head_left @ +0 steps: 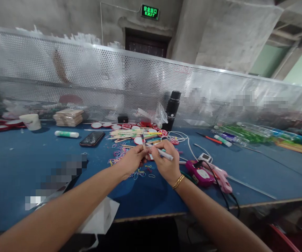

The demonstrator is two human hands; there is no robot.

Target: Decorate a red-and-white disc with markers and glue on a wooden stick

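My left hand (132, 160) is closed on a flat wooden stick (143, 141) that points up from its fingers. My right hand (166, 159), with a gold bracelet on the wrist, is closed on a white pen-like stick (164, 153) that lies slanted across it. The two hands touch over the blue table (22, 164). Under them lie several small coloured rubber bands (119, 154). Just behind them are a pile of wooden sticks (130, 134) and red-and-white round discs (158, 132).
A pink glue gun (208, 173) with a black cord lies right of my right hand. A black phone (92, 138), a white-green tube (67, 134), a black bottle (172, 110) and a white cup (30, 121) stand farther back. A perforated metal screen (88, 80) closes the table's far side.
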